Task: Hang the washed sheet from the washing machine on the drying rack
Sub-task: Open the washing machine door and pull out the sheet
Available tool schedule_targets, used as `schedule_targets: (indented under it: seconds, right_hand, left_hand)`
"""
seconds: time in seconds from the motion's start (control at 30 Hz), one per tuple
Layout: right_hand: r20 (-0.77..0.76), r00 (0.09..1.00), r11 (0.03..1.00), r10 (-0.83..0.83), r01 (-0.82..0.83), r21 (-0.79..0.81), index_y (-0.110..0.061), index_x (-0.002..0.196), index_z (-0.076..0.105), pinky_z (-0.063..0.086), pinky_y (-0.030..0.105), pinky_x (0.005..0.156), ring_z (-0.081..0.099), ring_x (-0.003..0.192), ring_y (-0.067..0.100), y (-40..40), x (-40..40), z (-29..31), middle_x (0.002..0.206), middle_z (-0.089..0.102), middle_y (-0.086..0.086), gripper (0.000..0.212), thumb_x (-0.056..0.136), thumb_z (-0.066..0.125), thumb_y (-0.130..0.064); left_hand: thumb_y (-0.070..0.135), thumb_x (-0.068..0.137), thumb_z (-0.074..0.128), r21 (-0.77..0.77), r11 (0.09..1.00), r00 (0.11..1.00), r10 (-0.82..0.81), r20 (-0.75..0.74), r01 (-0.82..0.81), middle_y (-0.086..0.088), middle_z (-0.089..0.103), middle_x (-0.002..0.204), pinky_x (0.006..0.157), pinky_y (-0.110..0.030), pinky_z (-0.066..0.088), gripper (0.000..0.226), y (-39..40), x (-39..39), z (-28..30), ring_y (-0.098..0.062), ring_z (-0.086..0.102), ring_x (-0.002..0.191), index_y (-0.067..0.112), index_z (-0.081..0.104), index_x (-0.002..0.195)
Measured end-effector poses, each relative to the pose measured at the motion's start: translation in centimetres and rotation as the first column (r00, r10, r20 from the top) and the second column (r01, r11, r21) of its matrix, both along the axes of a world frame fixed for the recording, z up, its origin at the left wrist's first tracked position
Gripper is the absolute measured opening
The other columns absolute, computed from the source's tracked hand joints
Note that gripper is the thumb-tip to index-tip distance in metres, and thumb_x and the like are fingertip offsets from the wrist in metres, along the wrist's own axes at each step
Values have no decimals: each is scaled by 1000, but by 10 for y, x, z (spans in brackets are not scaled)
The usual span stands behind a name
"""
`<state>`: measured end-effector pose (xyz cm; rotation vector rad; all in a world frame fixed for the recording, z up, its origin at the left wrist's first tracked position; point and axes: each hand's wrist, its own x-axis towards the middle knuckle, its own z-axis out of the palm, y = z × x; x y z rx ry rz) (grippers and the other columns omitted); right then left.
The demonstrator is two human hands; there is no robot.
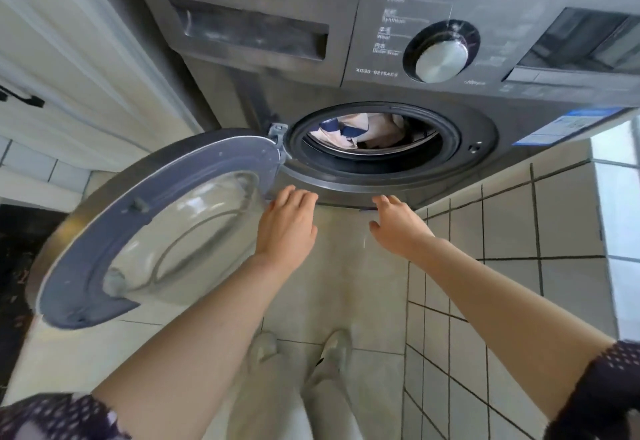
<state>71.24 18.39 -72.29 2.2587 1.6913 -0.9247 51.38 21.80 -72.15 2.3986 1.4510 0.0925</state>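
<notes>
Grey front-loading washing machine (263,68) fills the upper view, pale tiled floor (346,266) below, white tiled wall (502,231) on the right, white cabinet panel (69,58) on the left. Round door (156,231) swung wide open to the left, hinge at the drum's left rim. Washed sheet (349,131), white with blue patches, lies bunched inside the drum. Left hand (287,228) and right hand (398,228) hover just below the drum opening, fingers loosely spread, holding nothing. Open floor strip between door and wall; feet in light shoes (332,349) stand there.
</notes>
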Motion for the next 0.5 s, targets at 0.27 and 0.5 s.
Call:
schedule_targets:
  seconds: [0.27,0.5]
  right_hand:
    - [25,998,993,65,-67,97,-9,139,36,45,45,95,43,122,34,63,32,-83,135,43,12,49,94,48,-19]
    - [98,990,961,105,-126,245,-8,142,31,41,44,99,40,127,35,129,52,-154,139,40,14,54,95,51,-27]
  left_hand:
    - [1,76,60,38,997,994,-63,-90,67,-13,62,115,96,-39,43,34,64,43,-95,-31,49,124,4,61,110]
    - [10,77,69,193,964,974,-151,-168,182,-16,65,114,91,-42,51,22,130,79,-172,-31,53,123,-1,67,97]
